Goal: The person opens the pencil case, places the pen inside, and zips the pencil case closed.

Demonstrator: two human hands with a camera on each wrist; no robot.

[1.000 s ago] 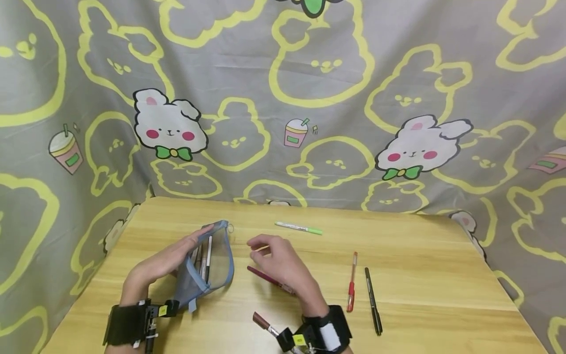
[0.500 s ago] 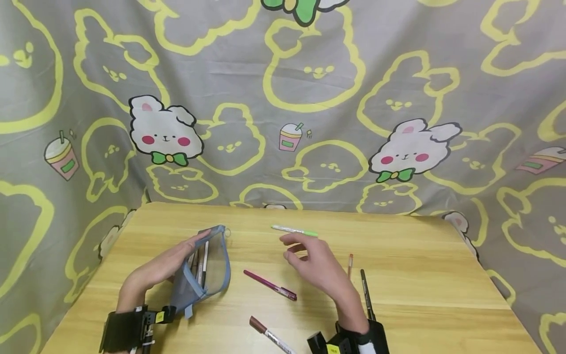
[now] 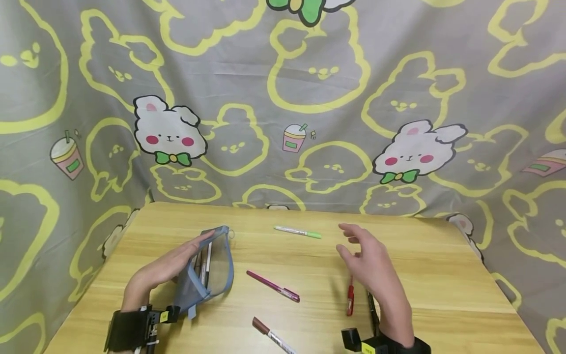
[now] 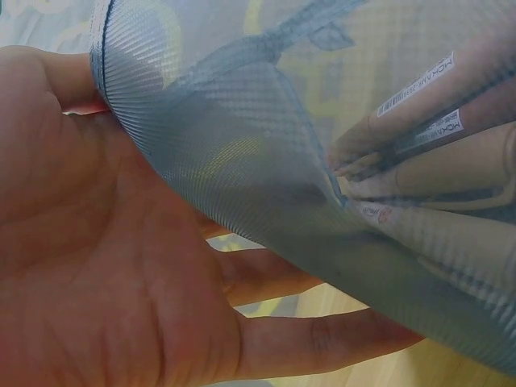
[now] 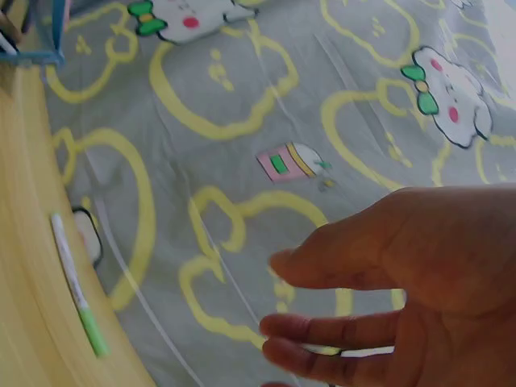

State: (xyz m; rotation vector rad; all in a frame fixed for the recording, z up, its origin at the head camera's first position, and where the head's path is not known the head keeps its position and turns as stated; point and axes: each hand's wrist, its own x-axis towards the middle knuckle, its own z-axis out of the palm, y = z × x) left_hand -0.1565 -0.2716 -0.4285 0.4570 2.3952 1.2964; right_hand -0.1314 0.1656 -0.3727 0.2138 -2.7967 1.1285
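A blue mesh pencil pouch [image 3: 187,292] stands at the left of the table, its mouth turned toward the right. Several pens [image 4: 439,101] show through its mesh. My left hand [image 3: 165,268] holds the pouch along its far left side, fingers stretched out and the thumb at its edge in the left wrist view. Over on the right, my right hand [image 3: 375,260] hovers with nothing in it, fingers loosely bent and thumb apart. Under it lie a red pen [image 3: 350,301] and a black pen [image 3: 372,309], both partly hidden by the hand and wrist.
A green-capped marker [image 3: 297,232] lies at the back of the wooden table [image 3: 455,295]. Between the hands are a maroon pen [image 3: 272,285] and, closer in, a brown-capped marker [image 3: 270,334]. A grey patterned curtain [image 3: 247,78] hangs behind the table and along its sides.
My right hand has moved right, from beside the pouch, past the maroon pen, to above the red and black pens. The left hand and pouch have stayed in place.
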